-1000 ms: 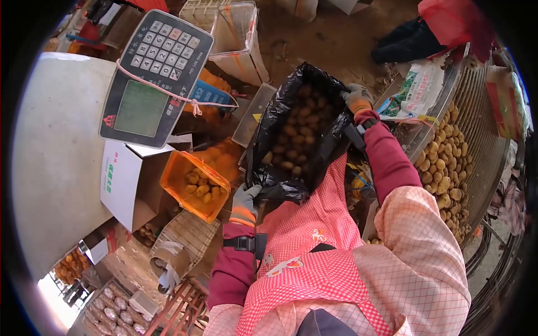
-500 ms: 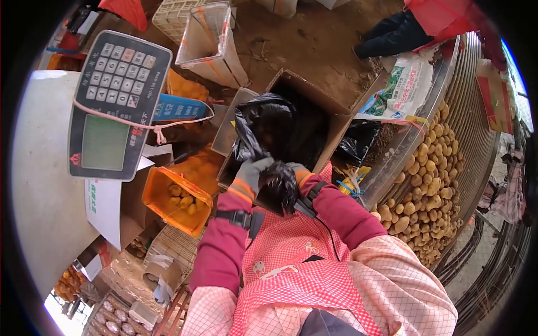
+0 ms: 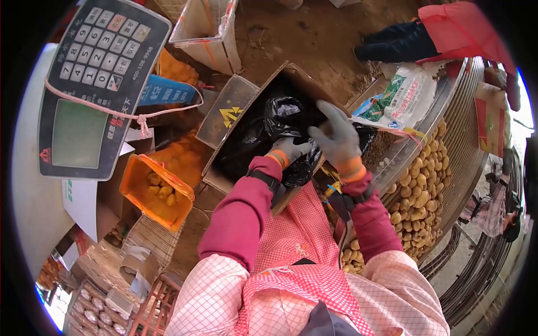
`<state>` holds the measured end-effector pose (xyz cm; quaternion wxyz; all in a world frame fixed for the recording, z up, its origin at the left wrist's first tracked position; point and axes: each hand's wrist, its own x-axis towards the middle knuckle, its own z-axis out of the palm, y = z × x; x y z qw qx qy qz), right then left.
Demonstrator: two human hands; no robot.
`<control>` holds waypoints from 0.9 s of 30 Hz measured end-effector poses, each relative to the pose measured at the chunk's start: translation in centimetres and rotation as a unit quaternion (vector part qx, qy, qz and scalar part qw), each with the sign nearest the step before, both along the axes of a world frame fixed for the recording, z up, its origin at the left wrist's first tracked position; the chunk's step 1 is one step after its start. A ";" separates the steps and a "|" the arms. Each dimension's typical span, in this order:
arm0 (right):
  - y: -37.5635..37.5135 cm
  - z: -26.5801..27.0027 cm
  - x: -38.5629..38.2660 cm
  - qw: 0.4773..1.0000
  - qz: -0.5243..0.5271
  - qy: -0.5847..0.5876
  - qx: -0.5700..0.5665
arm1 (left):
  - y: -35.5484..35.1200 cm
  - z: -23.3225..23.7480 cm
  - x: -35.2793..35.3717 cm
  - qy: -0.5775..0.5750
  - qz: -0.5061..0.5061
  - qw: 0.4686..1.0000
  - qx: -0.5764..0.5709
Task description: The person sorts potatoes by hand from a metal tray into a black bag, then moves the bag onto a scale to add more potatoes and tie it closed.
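Both my hands wear grey gloves with orange cuffs. My left hand [image 3: 291, 150] presses on a black plastic bag [image 3: 283, 119] inside a cardboard box [image 3: 227, 147], its visible fingers extended. Over the right side of the box, my right hand [image 3: 339, 141] is raised open, with thumb and fingers spread and nothing in them. The bag lines the box and its bunched, twisted top stands up near the middle. What lies beneath the plastic is hidden.
At left stands a scale display [image 3: 84, 140] with a cord. An orange bag-lined basket [image 3: 128, 178] holds potatoes. Many potatoes [image 3: 417, 196] lie on the ridged conveyor at right, near a white printed sack [image 3: 412, 95]. A person in red [image 3: 457, 28] stands beyond.
My hands have parted from the bunched bag top. My right hand has lifted and spread its fingers, while my left lies on the plastic. The view has shifted.
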<state>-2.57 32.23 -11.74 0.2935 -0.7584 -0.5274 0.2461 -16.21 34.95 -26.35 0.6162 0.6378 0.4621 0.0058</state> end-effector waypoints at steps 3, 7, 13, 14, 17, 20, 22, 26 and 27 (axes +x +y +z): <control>5.0 -4.4 -2.3 0.984 0.175 -0.035 0.024 | 0.7 1.1 -3.6 0.011 0.049 0.998 -0.023; 7.0 -10.2 -2.5 0.948 0.279 -0.110 -0.108 | -0.7 4.0 -9.2 0.013 0.250 0.968 -0.025; 1.8 -10.7 -0.7 0.838 0.379 -0.239 -0.312 | -5.7 7.5 -10.0 0.056 0.166 0.984 0.019; 1.4 -11.0 -0.6 0.831 0.377 -0.256 -0.318 | -6.3 7.7 -9.4 -0.004 0.070 0.997 -0.033; 1.4 -12.5 -0.3 0.810 0.383 -0.270 -0.352 | -6.9 7.8 -6.5 -0.060 -0.066 0.987 -0.132; 1.0 -12.6 0.2 0.748 0.435 -0.295 -0.405 | -6.8 4.3 -4.9 -0.070 -0.039 0.980 -0.181; -0.1 -11.5 1.8 0.795 0.406 -0.264 -0.365 | -5.4 2.4 -4.7 -0.045 0.029 0.996 -0.071; -1.7 -7.8 2.7 0.960 0.222 -0.100 -0.137 | -3.2 -5.9 -5.9 0.095 0.025 0.981 -0.167; -1.7 -7.0 2.4 0.968 0.195 -0.076 -0.137 | -3.1 -5.6 -5.6 0.094 0.030 0.981 -0.165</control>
